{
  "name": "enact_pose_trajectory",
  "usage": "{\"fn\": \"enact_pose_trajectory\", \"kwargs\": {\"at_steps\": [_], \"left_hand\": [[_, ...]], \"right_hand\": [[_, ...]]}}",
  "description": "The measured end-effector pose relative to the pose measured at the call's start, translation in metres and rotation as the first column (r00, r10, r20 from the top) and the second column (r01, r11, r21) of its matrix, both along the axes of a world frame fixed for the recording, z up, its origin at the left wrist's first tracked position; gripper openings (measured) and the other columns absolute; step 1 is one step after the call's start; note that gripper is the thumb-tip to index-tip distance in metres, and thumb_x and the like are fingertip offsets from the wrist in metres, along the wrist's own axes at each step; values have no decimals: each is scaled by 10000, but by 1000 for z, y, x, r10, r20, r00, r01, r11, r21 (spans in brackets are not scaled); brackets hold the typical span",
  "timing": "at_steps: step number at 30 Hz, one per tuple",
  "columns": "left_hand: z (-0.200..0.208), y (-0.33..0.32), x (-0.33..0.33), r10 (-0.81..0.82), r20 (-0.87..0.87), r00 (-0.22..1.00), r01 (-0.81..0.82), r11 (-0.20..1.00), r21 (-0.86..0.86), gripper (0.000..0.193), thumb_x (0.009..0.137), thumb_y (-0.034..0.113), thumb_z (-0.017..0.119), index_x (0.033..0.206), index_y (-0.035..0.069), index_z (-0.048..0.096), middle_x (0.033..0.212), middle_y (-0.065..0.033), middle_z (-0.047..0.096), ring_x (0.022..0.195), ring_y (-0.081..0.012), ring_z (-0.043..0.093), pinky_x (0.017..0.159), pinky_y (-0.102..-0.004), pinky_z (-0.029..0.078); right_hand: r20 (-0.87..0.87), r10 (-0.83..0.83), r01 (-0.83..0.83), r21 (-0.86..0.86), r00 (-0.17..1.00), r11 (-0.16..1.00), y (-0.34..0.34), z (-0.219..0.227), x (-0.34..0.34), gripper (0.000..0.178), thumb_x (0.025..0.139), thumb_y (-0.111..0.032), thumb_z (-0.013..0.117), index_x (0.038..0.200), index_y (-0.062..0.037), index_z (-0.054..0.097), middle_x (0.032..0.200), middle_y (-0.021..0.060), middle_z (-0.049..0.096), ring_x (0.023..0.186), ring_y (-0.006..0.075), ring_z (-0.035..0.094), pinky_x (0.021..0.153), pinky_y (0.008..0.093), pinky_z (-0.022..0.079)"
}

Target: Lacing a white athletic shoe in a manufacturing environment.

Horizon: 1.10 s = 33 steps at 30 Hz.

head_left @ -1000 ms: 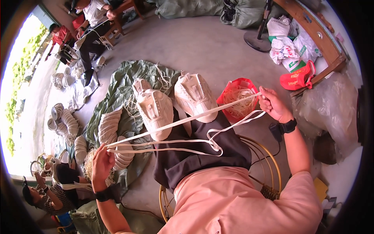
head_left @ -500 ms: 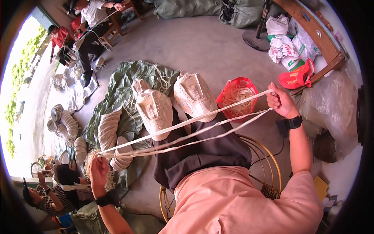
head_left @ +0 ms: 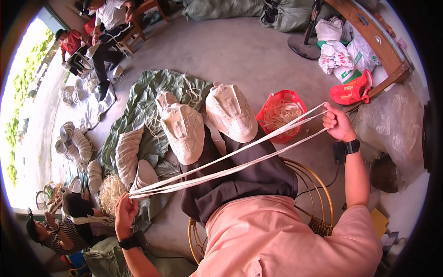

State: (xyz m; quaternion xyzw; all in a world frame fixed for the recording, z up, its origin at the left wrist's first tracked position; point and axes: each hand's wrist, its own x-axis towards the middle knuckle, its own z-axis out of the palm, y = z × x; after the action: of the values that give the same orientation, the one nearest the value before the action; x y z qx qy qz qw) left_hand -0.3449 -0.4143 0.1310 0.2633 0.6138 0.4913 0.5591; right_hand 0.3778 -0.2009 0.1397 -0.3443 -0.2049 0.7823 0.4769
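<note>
Several long white shoelaces (head_left: 249, 161) are stretched across my lap, held at both ends. At the left end, my left hand (head_left: 124, 214) is closed on them, beside a tangled pile of cream laces (head_left: 112, 193). Higher up on the right, my right hand (head_left: 339, 124) grips the other ends with curled fingers. Two white sneakers without laces, one on the left (head_left: 185, 134) and one on the right (head_left: 232, 113), rest toe toward me over my legs. The laces pass on the near side of both toes.
A red bag (head_left: 266, 107) of loose laces stands right of the sneakers. Stacked shoe uppers (head_left: 128, 154) lie on a green sheet (head_left: 134, 99) at left. A red pouch (head_left: 353, 90) and plastic bags (head_left: 341, 51) sit at far right. Other people work on the left.
My left hand has moved right and slightly down, uncovering more of the lace pile. My right hand has shifted a little right and down. The stretched laces hang closer together at the left.
</note>
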Motion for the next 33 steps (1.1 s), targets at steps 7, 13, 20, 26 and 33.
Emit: {"fn": "enact_pose_trajectory", "kwargs": {"at_steps": [7, 13, 20, 26, 33], "left_hand": [[-26, -16, 4, -78, -64, 995, 63, 977, -203, 231, 1013, 216, 438, 890, 48, 538, 655, -83, 566, 415, -96, 373, 378, -229, 270], [-57, -32, -7, -127, 15, 992, 126, 947, -296, 255, 1020, 225, 431, 897, 29, 539, 681, -121, 602, 419, -103, 405, 389, -240, 306], [-75, -34, -10, -90, -16, 996, 81, 956, -282, 260, 1007, 238, 447, 861, 45, 541, 681, -130, 615, 416, -111, 410, 387, -249, 309], [-87, -35, -10, 29, -67, 997, -47, 957, -285, 248, 1002, 236, 461, 838, 67, 537, 674, -131, 632, 413, -120, 423, 379, -250, 310], [-96, -31, 10, -22, -44, 999, 5, 928, -372, 220, 987, 221, 482, 829, 74, 524, 673, -141, 644, 412, -123, 446, 375, -247, 305]], "right_hand": [[354, 63, -53, -39, 933, 998, -7, -11, -15, 288, 980, -141, 586, 1247, -38, 556, 696, -49, 503, 553, 39, 442, 514, 209, 379], [571, 188, -192, -53, 799, 980, -8, -21, -24, 333, 892, -56, 626, 1213, 13, 572, 771, -15, 565, 614, 76, 543, 596, 244, 483], [789, 217, -243, -88, 574, 966, -9, -34, -36, 227, 924, -96, 605, 1102, 38, 647, 798, 13, 595, 664, 99, 600, 573, 261, 508], [787, 226, -247, -96, 574, 964, -6, -41, -44, 286, 960, -143, 585, 1177, 31, 648, 895, 70, 679, 716, 119, 643, 605, 262, 522], [873, 222, -315, -84, 435, 945, -3, -58, -25, 308, 983, -190, 547, 1188, 12, 657, 1024, 80, 727, 801, 112, 668, 689, 259, 535]]}}
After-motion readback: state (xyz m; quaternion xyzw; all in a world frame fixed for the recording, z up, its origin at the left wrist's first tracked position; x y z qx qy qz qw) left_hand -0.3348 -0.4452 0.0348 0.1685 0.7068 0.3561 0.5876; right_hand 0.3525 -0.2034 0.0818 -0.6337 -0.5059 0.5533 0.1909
